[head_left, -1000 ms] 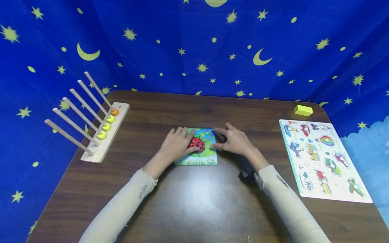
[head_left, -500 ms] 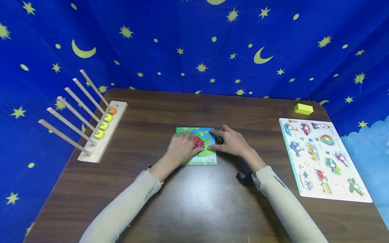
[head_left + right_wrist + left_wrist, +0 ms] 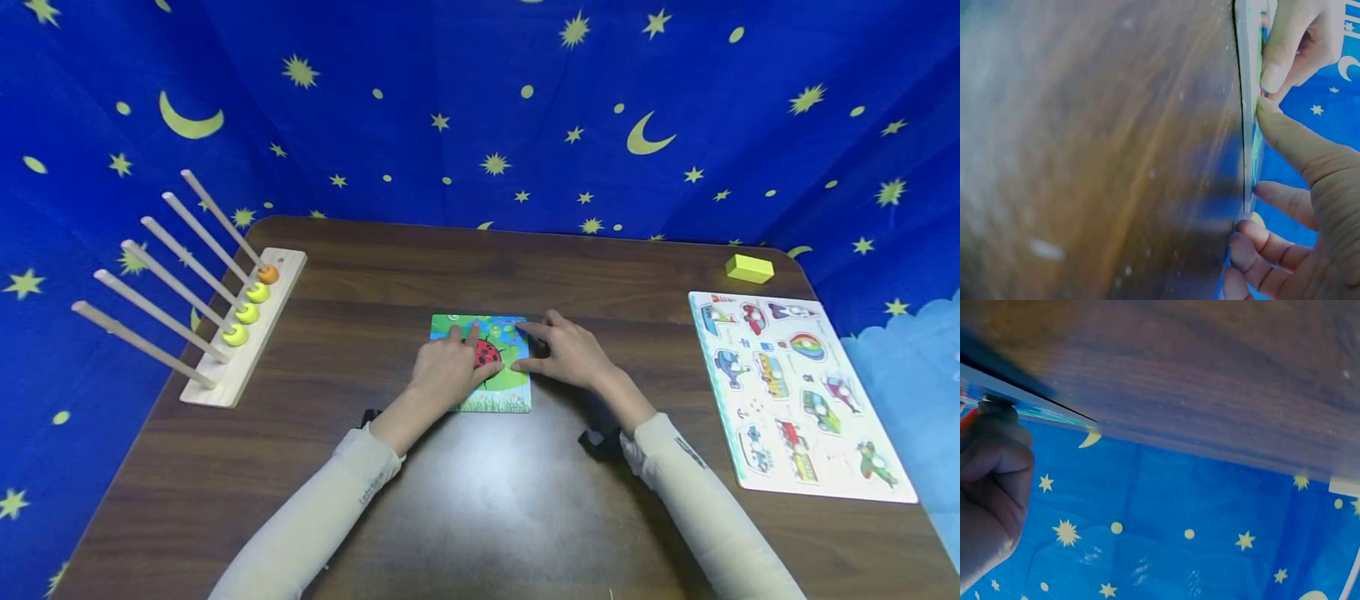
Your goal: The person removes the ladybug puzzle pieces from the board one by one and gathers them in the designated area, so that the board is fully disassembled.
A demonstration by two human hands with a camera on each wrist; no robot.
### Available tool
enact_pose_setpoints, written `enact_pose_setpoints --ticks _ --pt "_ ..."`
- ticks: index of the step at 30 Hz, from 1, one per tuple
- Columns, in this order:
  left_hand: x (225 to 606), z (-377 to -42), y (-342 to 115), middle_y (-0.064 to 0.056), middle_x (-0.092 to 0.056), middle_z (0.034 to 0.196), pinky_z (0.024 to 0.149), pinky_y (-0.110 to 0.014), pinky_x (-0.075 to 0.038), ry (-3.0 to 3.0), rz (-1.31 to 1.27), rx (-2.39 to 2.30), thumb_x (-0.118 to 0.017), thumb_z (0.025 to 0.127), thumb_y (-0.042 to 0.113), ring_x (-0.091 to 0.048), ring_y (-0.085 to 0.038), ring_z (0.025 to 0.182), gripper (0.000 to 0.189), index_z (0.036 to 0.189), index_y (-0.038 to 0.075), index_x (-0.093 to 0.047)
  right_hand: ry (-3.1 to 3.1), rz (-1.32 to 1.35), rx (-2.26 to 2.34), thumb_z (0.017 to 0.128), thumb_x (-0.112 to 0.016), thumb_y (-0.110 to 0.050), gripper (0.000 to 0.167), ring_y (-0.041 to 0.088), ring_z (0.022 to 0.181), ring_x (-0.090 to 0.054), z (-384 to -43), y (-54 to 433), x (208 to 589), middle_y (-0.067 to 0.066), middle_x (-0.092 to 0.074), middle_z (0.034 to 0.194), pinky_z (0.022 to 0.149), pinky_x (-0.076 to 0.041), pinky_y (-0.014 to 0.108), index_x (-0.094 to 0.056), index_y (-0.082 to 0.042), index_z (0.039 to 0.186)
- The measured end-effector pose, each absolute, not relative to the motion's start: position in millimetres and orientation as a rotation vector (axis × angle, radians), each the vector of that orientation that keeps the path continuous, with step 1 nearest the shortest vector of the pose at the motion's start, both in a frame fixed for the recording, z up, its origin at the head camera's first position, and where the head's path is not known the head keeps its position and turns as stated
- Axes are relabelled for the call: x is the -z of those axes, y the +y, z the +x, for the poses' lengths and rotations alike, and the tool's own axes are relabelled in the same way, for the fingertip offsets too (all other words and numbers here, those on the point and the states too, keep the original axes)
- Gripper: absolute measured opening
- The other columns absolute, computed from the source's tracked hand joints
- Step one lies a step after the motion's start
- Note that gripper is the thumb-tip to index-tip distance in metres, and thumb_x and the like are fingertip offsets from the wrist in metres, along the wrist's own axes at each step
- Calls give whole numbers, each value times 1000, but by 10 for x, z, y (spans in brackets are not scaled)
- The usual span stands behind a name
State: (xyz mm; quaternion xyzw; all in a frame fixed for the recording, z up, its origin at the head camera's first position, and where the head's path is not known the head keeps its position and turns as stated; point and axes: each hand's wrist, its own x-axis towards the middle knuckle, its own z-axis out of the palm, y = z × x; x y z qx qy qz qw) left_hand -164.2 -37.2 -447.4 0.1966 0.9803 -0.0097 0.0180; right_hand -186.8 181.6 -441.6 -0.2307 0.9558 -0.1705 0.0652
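Observation:
A small square puzzle board (image 3: 491, 403) with a grass, sky and leaf picture lies flat on the table. A red ladybug (image 3: 487, 353) with black spots is at its middle. My left hand (image 3: 444, 367) rests over the board's left half, index finger and thumb spread around the ladybug, other fingers bent. From the right, my right hand (image 3: 572, 354) reaches in, thumb and index finger extended onto the board's right part. In the right wrist view, the right thumb (image 3: 1291, 134) touches the board's face and the lower fingers sit past its edge.
On the left stands a wooden peg rack (image 3: 258, 333) with an orange bead (image 3: 267, 274) and several yellow ones. A white vehicle puzzle board (image 3: 832, 446) lies on the right, a yellow block (image 3: 749, 268) behind it. A blue star-patterned curtain (image 3: 420, 50) hangs behind the table.
My left hand has shifted slightly right and inward over the board, uncovering its upper left corner. The right hand stays almost in place. The head view has shifted a little.

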Motion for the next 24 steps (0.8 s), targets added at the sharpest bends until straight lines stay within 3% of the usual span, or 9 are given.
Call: enact_pose_setpoints --ticks 9,24 --pt "4488 -1658 -381 -23 -61 131 42 -26 -37 3027 561 -32 -44 92 73 -39 -11 46 83 150 13 -45 2833 -636 649 83 -77 -50 76 15 62 -42 -1861 1826 4442 9 -52 95 53 -33 28 -52 -15 146" --pt "4461 -1678 -358 -20 -65 124 44 -28 -39 2984 469 -92 -46 89 75 -43 -13 51 85 151 16 -44 2776 -450 798 77 -85 -36 70 19 76 -45 -1945 1737 4408 7 -51 93 64 -34 30 -60 -11 137"
